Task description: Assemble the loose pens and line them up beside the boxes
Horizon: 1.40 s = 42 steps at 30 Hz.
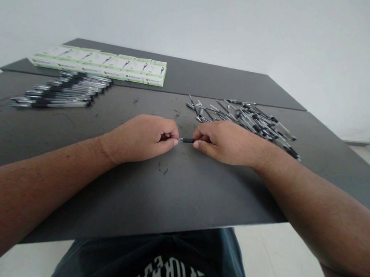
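Between my two hands, low over the dark table (182,188), is a pen (188,141) with a black grip, lying level. My left hand (150,138) pinches its pointed tip end between thumb and forefinger. The black grip part is pinched by my right hand (222,141), which hides the rest of the barrel. Just behind and right of my right hand lies a loose heap of pens and clear pen parts (258,122). Off to the left, a bundle of black-gripped pens (65,91) lies side by side.
A row of white and green boxes (114,65) with pen pictures stands at the back left, behind the pen bundle. Dark scraps (162,168) are scattered on the tabletop. The table's front edge runs close to my lap, and a pale wall rises behind.
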Each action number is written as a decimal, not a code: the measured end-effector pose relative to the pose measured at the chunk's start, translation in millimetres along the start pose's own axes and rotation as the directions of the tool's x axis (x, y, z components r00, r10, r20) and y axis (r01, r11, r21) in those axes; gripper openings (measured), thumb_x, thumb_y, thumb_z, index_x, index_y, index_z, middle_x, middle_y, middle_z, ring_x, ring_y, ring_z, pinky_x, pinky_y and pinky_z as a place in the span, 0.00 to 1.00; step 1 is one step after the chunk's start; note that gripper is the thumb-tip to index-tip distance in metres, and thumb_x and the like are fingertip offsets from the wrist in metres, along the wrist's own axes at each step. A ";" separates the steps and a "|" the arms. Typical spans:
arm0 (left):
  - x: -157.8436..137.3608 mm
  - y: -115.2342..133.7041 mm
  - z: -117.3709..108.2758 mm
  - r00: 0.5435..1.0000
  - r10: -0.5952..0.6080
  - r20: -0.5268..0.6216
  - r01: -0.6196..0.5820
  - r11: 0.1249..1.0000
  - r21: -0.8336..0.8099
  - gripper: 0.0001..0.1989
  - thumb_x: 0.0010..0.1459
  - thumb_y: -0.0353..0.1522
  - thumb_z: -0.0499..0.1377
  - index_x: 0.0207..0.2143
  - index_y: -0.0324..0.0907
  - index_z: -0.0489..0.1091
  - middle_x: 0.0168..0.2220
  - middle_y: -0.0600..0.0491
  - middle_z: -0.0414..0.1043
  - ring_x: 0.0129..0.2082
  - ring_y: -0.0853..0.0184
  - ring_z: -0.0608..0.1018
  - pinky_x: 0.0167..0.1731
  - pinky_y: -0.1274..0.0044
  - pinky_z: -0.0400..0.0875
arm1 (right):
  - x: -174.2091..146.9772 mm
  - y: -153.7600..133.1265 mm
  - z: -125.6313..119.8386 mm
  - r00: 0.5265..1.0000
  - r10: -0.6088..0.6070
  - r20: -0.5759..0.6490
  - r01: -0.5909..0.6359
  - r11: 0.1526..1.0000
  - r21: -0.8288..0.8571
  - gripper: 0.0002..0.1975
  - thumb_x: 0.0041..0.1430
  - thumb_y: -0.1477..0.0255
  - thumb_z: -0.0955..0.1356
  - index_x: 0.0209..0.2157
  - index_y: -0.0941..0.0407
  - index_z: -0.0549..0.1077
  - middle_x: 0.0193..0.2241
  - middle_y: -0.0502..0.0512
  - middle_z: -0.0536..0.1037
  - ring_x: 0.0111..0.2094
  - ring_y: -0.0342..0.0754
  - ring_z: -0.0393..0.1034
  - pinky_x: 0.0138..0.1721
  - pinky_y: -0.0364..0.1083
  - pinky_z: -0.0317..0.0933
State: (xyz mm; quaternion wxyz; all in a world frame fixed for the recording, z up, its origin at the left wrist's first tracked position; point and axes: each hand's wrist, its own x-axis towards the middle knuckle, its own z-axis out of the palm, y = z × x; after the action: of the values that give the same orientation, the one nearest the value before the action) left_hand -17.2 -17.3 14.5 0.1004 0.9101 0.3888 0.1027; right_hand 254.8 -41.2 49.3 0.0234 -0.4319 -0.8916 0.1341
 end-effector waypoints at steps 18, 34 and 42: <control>0.2 -0.5 0.7 1.000 0.011 -0.012 -0.011 1.000 0.003 0.15 0.69 0.42 0.56 0.42 0.47 0.81 0.34 0.52 0.85 0.35 0.61 0.83 0.37 0.71 0.69 | 0.6 -1.8 -0.9 1.000 -0.002 0.022 0.003 0.999 -0.048 0.14 0.79 0.66 0.67 0.45 0.56 0.83 0.40 0.59 0.88 0.40 0.53 0.77 0.42 0.49 0.60; 0.3 -1.1 0.6 1.000 0.003 -0.005 -0.003 1.000 0.002 0.16 0.69 0.44 0.56 0.44 0.48 0.82 0.34 0.52 0.84 0.35 0.60 0.83 0.39 0.71 0.69 | 0.0 -1.1 0.0 1.000 0.005 0.009 -0.005 1.000 0.004 0.12 0.78 0.65 0.69 0.50 0.55 0.83 0.40 0.57 0.88 0.39 0.52 0.77 0.41 0.49 0.60; 0.2 -2.2 1.8 1.000 0.017 -0.012 -0.017 1.000 -0.006 0.16 0.69 0.43 0.56 0.43 0.48 0.81 0.34 0.52 0.84 0.34 0.60 0.82 0.39 0.70 0.69 | -0.1 -1.5 -0.8 1.000 -0.018 0.023 0.019 0.999 -0.044 0.14 0.80 0.67 0.65 0.46 0.56 0.83 0.41 0.60 0.88 0.41 0.53 0.78 0.43 0.49 0.61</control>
State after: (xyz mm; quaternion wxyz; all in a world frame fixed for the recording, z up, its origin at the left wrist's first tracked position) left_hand -18.1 -15.9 12.3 0.1001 0.9124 0.3812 0.1103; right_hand 253.9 -42.0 50.5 0.0050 -0.4225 -0.8985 0.1189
